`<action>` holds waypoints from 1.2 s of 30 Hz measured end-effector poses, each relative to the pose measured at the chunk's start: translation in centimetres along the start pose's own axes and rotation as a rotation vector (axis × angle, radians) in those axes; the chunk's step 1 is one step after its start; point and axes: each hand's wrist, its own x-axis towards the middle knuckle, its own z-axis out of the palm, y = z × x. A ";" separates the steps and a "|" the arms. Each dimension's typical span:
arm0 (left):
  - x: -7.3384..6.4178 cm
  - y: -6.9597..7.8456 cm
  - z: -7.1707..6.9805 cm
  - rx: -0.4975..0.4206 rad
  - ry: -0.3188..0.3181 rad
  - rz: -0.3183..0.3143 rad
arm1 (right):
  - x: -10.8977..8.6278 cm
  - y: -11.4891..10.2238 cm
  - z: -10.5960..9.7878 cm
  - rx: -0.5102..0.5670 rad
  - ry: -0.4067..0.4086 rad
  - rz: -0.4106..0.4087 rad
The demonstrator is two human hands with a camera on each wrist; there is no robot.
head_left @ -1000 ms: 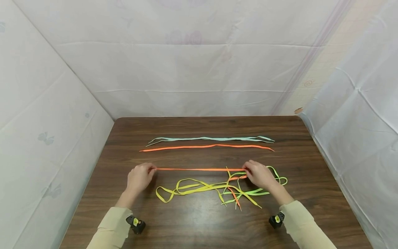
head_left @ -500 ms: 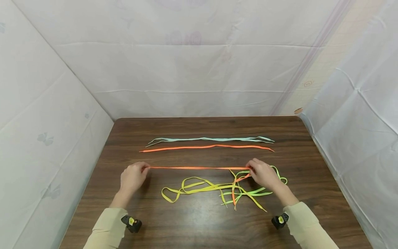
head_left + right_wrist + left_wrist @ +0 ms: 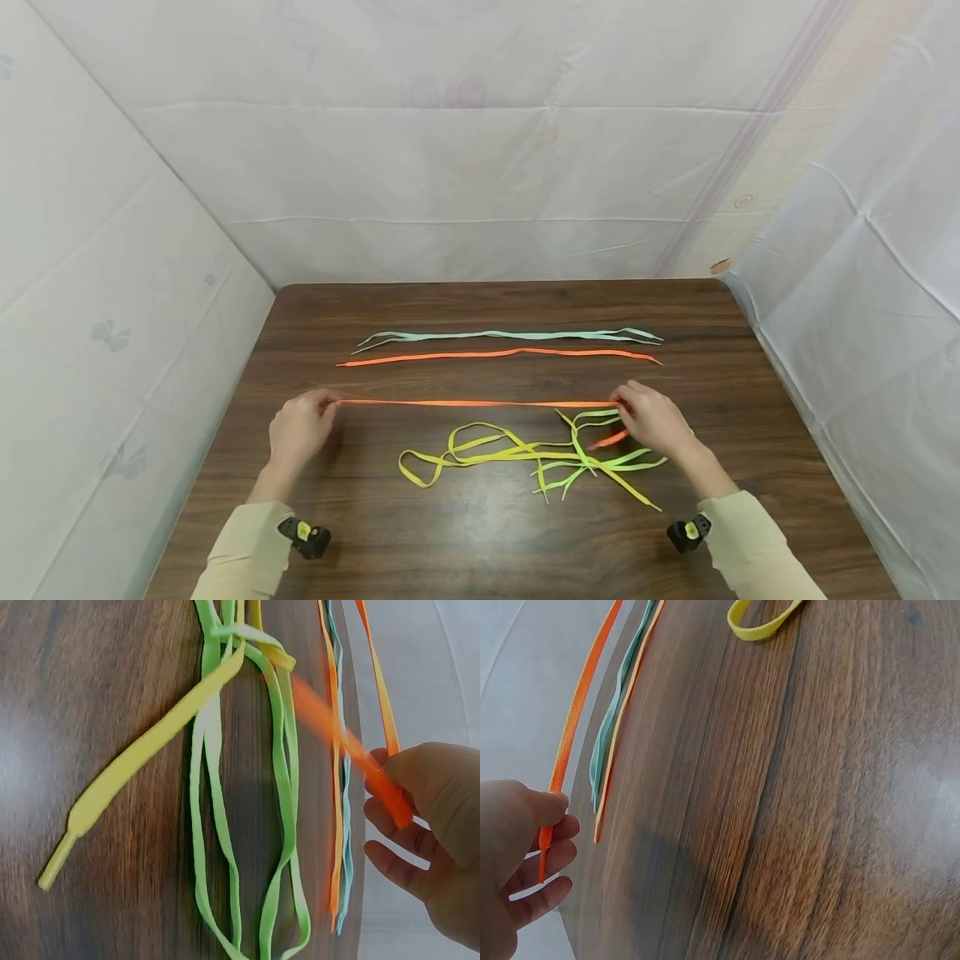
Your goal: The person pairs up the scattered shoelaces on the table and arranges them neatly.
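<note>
An orange shoelace (image 3: 480, 403) is stretched nearly straight between my two hands, above the table. My left hand (image 3: 300, 425) pinches it close to one end; its tip (image 3: 543, 864) sticks out past the thumb. With thumb and fingertips my right hand (image 3: 654, 421) pinches the other side, and a loose tail (image 3: 609, 440) hangs from there, blurred in the right wrist view. Below the stretched lace lie a tangled yellow shoelace (image 3: 517, 453) and green shoelaces (image 3: 214, 787), overlapping each other near my right hand.
Farther back, another orange shoelace (image 3: 480, 354) lies straight across the table (image 3: 465, 550). Behind it run pale teal shoelaces (image 3: 517, 335) side by side. White sheeting (image 3: 465, 192) hangs at the back and both sides.
My hands have moved apart, left hand leftward and right hand rightward, lengthening the orange stretch between them. Its loose tail has pulled out of the tangle, and the yellow lace has shifted right.
</note>
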 end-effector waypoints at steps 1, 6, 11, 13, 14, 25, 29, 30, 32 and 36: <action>0.0 -0.2 0.0 -0.002 -0.001 -0.009 | 0.0 0.1 -0.1 -0.004 0.004 0.006; 0.1 -1.0 -0.3 -0.008 -0.006 -0.041 | -0.4 1.1 -0.6 -0.003 0.020 0.047; 0.2 -1.5 -0.2 -0.009 -0.020 -0.054 | -0.7 1.9 -0.9 -0.019 0.022 0.061; 0.2 -1.7 -0.1 -0.010 -0.025 -0.058 | -0.8 2.1 -1.0 -0.024 0.017 0.068; 0.2 -1.8 -0.1 -0.010 -0.028 -0.058 | -0.9 2.3 -1.0 -0.029 0.013 0.070; 0.6 -2.2 0.0 0.009 -0.045 -0.047 | -1.5 4.3 -1.4 -0.067 -0.014 0.063; 0.9 -2.3 0.0 0.019 -0.050 -0.038 | -1.5 4.7 -1.6 -0.068 -0.062 0.069; 1.0 -2.4 0.0 0.020 -0.053 -0.037 | -1.5 4.8 -1.7 -0.063 -0.072 0.068; 1.2 -2.4 0.1 0.023 -0.055 -0.032 | -1.5 5.0 -1.8 -0.051 -0.079 0.057; 1.6 -2.3 0.2 0.028 -0.060 -0.021 | -1.4 5.1 -1.9 -0.011 -0.077 0.051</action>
